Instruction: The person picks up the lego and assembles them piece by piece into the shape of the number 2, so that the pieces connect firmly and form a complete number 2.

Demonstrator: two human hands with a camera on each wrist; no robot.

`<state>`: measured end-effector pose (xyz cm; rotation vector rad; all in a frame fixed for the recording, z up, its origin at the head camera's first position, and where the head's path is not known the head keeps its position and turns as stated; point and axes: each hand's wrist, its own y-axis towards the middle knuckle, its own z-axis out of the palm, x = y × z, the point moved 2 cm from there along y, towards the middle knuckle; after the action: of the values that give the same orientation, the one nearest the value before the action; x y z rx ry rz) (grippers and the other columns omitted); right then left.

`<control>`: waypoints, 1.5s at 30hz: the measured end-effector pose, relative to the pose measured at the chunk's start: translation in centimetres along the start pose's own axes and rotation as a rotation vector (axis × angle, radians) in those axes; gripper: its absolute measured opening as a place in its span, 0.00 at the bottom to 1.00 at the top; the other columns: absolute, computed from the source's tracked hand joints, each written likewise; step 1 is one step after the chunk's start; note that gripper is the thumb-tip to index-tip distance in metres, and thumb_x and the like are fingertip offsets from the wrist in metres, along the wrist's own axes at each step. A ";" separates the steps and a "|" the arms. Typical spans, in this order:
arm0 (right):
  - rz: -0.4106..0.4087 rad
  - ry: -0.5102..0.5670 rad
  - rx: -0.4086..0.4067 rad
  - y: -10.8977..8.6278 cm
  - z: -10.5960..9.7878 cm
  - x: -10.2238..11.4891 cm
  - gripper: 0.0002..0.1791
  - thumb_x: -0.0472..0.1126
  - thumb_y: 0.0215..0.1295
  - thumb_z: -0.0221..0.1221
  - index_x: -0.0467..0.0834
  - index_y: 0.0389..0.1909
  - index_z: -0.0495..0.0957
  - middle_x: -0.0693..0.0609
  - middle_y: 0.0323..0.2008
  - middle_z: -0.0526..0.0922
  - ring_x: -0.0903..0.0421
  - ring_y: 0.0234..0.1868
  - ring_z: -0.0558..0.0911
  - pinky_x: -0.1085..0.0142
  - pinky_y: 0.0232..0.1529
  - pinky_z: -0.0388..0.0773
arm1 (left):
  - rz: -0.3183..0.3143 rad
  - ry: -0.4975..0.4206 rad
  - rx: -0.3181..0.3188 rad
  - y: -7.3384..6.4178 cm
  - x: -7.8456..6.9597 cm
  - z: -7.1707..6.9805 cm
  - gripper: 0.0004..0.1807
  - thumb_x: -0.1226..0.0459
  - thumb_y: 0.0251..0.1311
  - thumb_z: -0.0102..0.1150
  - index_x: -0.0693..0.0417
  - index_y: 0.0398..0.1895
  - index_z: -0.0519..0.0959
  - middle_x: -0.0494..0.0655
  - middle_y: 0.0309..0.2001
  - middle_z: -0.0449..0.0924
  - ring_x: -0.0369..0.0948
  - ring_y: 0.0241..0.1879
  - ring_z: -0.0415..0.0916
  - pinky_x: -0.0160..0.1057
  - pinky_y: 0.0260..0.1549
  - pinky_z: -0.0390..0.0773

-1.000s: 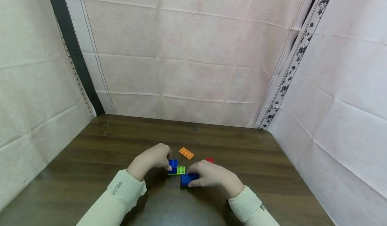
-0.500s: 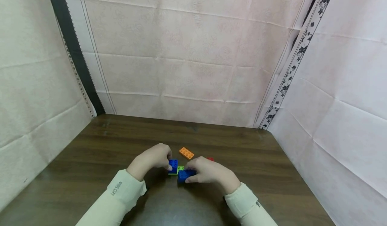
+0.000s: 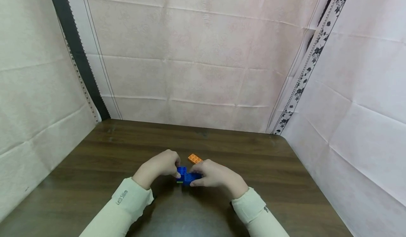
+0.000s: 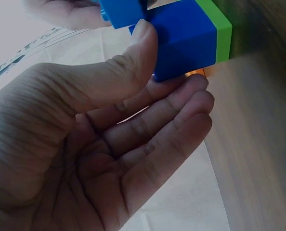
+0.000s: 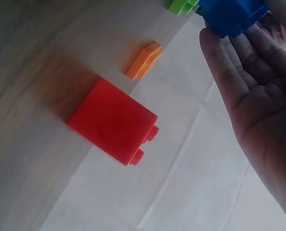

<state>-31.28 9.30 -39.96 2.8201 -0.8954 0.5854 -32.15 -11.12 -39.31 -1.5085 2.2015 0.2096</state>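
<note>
My left hand (image 3: pixel 163 163) pinches a blue toy brick (image 3: pixel 181 170) between thumb and fingers. That brick is stacked on a thin green brick (image 4: pixel 223 36), of which the head view shows only a sliver. My right hand (image 3: pixel 217 175) grips a second blue brick (image 5: pixel 234 15), close against the right side of the first. Green studs show just beyond it in the right wrist view, so the held brick appears to be above the green one's bare end. Whether it touches those studs cannot be told.
An orange flat brick (image 3: pixel 194 158) lies on the brown wooden table (image 3: pixel 127 142) behind the hands. A red brick (image 5: pixel 111 122) stands on the table, hidden by my right hand in the head view. Pale cloth walls (image 3: pixel 190 71) enclose the back and sides.
My right hand has carried its blue brick left and away from me, up to the stacked blue brick, covering the green studs in the head view. My left hand has stayed still.
</note>
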 end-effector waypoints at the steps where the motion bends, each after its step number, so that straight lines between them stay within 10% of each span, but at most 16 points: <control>1: -0.001 0.005 -0.001 0.0 -0.1 0.0 0.17 0.51 0.66 0.66 0.48 0.52 0.82 0.62 0.44 0.83 0.64 0.41 0.82 0.73 0.45 0.79 | 0.001 -0.001 0.000 0.0 0.0 0.0 0.16 0.59 0.51 0.78 0.56 0.40 0.85 0.46 0.37 0.82 0.42 0.33 0.77 0.49 0.41 0.83; 45: -0.022 -0.010 -0.109 2.7 -0.4 0.0 0.11 0.45 0.68 0.65 0.45 0.47 0.82 0.61 0.34 0.81 0.68 0.29 0.77 0.75 0.31 0.77 | 0.009 0.023 -0.004 0.3 0.0 0.1 0.16 0.60 0.49 0.79 0.56 0.39 0.86 0.44 0.33 0.82 0.41 0.31 0.77 0.47 0.39 0.82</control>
<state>-32.97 7.22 -39.59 2.7337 -0.8685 0.5043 -32.42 -10.95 -39.45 -1.5109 2.2276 0.2010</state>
